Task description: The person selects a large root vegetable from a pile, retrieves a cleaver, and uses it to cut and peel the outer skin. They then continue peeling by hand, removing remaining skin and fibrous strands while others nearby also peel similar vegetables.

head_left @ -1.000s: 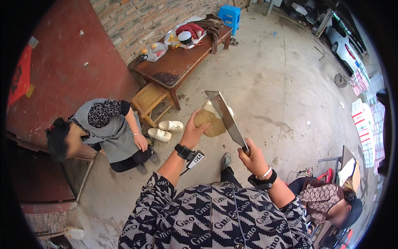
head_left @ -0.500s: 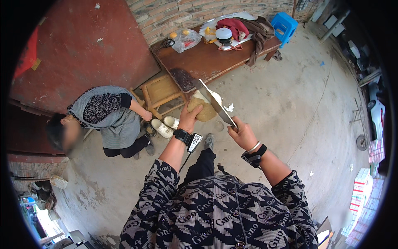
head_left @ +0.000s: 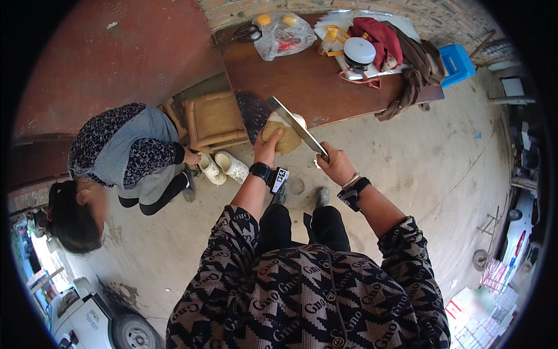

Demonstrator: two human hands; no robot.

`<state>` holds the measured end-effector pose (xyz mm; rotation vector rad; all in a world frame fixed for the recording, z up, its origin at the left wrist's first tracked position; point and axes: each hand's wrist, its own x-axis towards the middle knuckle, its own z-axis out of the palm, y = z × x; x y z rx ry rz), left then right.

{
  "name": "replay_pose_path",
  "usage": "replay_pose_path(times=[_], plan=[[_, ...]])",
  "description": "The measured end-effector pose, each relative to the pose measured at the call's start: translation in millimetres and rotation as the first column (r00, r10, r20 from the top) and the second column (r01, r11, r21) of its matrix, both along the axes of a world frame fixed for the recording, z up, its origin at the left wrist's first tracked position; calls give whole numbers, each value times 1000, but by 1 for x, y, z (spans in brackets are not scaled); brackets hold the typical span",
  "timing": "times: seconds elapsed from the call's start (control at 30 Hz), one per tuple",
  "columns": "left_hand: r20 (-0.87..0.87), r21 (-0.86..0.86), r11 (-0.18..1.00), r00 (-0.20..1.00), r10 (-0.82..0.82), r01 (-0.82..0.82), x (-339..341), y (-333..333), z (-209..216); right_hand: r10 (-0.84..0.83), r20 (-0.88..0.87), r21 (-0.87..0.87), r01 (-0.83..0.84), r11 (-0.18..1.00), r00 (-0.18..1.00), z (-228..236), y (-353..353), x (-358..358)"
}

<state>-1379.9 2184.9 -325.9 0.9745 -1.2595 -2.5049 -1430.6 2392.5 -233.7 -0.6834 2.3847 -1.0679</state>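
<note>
My left hand (head_left: 265,151) is closed around a large, round, tan-skinned thing (head_left: 287,140) with a white cut area at its top; I cannot tell its exact kind. In my right hand (head_left: 337,167) is the handle of a broad-bladed kitchen knife (head_left: 301,130). Its blade slants up and left across the white area, close against it or touching. Both hands are in front of the near left corner of a brown wooden table (head_left: 279,72). A band with a small device is on each wrist.
The table bears a plastic bag (head_left: 283,42), black-handled scissors (head_left: 247,33), a white round-topped object (head_left: 359,52) and cloths (head_left: 381,38). A bamboo chair (head_left: 215,118) and white clogs (head_left: 232,167) stand left of my hands. Another person (head_left: 131,136) crouches at the left. A blue stool (head_left: 456,64) is beyond the table.
The table and its contents look larger and nearer, and both my feet now show. The knife and the tan thing are still in my hands, and the blade remains over the white area.
</note>
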Motion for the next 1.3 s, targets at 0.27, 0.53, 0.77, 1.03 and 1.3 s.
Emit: replay_pose_path(times=[0.27,0.53,0.77,1.03,1.3], plan=[[152,-54,964,952,264,-259,-56,-4,-27,225,76,51,-229,972,971,-44,-22,-101],[222,-50,877,851,476,-477,-69,32,-47,428,69,80,-433,898,901,-80,-20,-151],[263,-56,862,826,499,-503,-63,21,-46,477,55,95,-480,872,877,-71,-46,-155],[45,232,877,905,422,-421,-10,-14,-51,253,393,-2,-274,962,884,-22,-66,-146],[20,307,877,924,382,-369,20,-18,-55,288,352,-88,-275,957,890,-7,-57,-123]])
